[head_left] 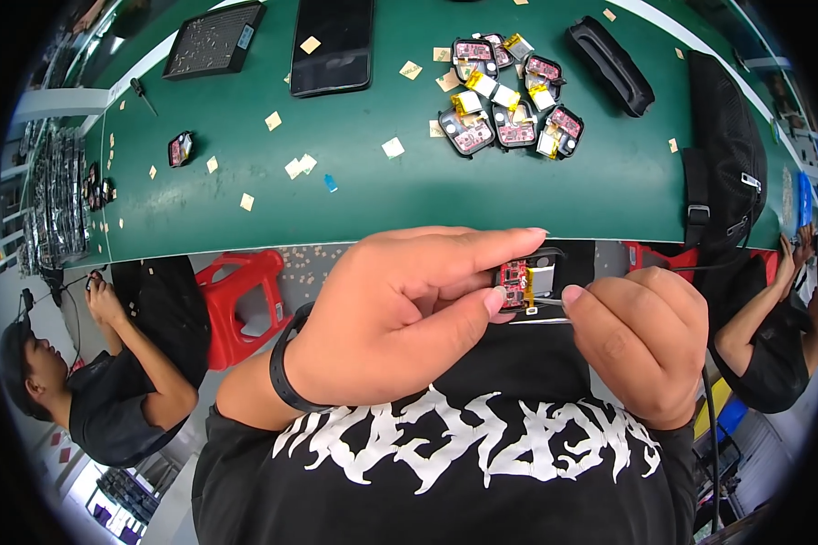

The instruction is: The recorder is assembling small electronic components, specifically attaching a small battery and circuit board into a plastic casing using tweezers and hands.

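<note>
My left hand [395,313] grips a small black device casing between its thumb and fingers, just off the table's near edge. Inside the casing a red circuit board [514,277] and a silver battery with yellow tape [542,278] show. My right hand [643,341] is closed on a thin metal tool, seemingly tweezers [549,302]. Its tip reaches the casing beside the lower end of the battery; the exact contact is too small to tell. The rest of the tool is hidden in my right fist.
On the green table [273,200] lie several open casings with boards and batteries [515,127], a phone [333,50], a black tray of screws [214,41], a black case [611,65] and a black bag [729,154]. Small paper squares are scattered about. People sit on both sides, near a red stool [244,304].
</note>
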A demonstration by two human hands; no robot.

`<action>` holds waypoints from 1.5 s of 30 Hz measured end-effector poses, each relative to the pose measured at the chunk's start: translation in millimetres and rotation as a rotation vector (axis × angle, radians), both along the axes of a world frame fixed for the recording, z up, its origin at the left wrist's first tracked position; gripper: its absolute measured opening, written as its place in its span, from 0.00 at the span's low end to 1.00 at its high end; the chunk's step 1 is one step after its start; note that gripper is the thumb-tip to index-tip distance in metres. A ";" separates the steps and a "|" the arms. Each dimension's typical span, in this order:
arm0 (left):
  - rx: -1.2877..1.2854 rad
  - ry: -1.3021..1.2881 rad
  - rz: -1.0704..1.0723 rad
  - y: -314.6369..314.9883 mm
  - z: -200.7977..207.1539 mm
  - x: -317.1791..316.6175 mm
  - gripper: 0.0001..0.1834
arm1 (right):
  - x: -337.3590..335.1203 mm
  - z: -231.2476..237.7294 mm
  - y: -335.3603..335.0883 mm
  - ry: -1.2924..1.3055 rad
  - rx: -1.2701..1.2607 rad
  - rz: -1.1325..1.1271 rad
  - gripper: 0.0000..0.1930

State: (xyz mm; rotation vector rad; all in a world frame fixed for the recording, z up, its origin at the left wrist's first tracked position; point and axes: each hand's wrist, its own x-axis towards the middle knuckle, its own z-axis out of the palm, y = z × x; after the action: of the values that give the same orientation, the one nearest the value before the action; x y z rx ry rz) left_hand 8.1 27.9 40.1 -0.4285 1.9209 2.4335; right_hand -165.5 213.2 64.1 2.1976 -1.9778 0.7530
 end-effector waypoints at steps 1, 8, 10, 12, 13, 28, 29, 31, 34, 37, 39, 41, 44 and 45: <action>0.053 0.009 0.015 0.6 -1.3 -0.6 0.22 | 0.1 -0.6 0.2 -0.016 -0.009 0.004 0.17; 0.135 -0.036 0.026 -0.3 -2.0 -1.8 0.22 | -4.9 -2.8 -1.0 -0.025 -0.017 0.076 0.18; 0.107 -0.013 0.012 -0.5 -3.0 -0.9 0.22 | -6.0 -1.4 -1.2 -0.030 0.008 0.105 0.18; 0.072 -0.017 -0.003 -0.5 -3.6 -0.4 0.21 | -6.6 -1.8 -0.6 -0.025 0.011 0.111 0.18; 0.037 -0.019 -0.014 -0.5 -3.8 -0.2 0.21 | -6.8 -2.0 -0.4 -0.020 0.013 0.120 0.18; -0.040 0.015 0.005 2.4 -2.9 0.2 0.21 | -3.9 -4.2 1.9 0.018 -0.001 0.119 0.18; -0.040 0.015 0.005 1.9 -2.9 0.1 0.21 | -4.1 -3.6 1.9 0.017 -0.001 0.118 0.18; -0.097 0.034 -0.026 -0.2 -2.2 -0.1 0.21 | -4.1 -2.7 1.9 0.012 0.009 0.134 0.18; -0.162 -0.005 -0.088 -3.7 -0.8 -0.3 0.20 | -2.1 -2.8 3.9 0.005 0.046 0.148 0.18; -0.127 0.014 -0.035 1.8 -8.0 1.4 0.20 | -0.5 -2.2 1.2 0.031 0.073 0.171 0.17; -0.122 0.024 -0.025 1.6 -7.9 1.0 0.20 | 0.6 -1.7 2.0 0.062 0.062 0.150 0.17; -0.119 0.035 -0.014 0.9 -7.5 1.2 0.20 | 2.0 -2.0 2.8 0.095 0.050 0.130 0.17; -0.105 0.055 -0.017 0.3 -6.3 2.6 0.20 | 3.6 -3.8 5.3 0.064 0.025 0.117 0.17; -0.113 0.059 -0.014 0.8 -6.3 2.9 0.20 | 4.0 -4.3 6.7 0.057 0.022 0.114 0.18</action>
State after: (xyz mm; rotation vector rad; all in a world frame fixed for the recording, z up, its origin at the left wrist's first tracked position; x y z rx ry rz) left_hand 11.0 28.7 33.8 -0.3472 2.0844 2.3637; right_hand -161.5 219.9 59.8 2.3341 -1.8569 0.6758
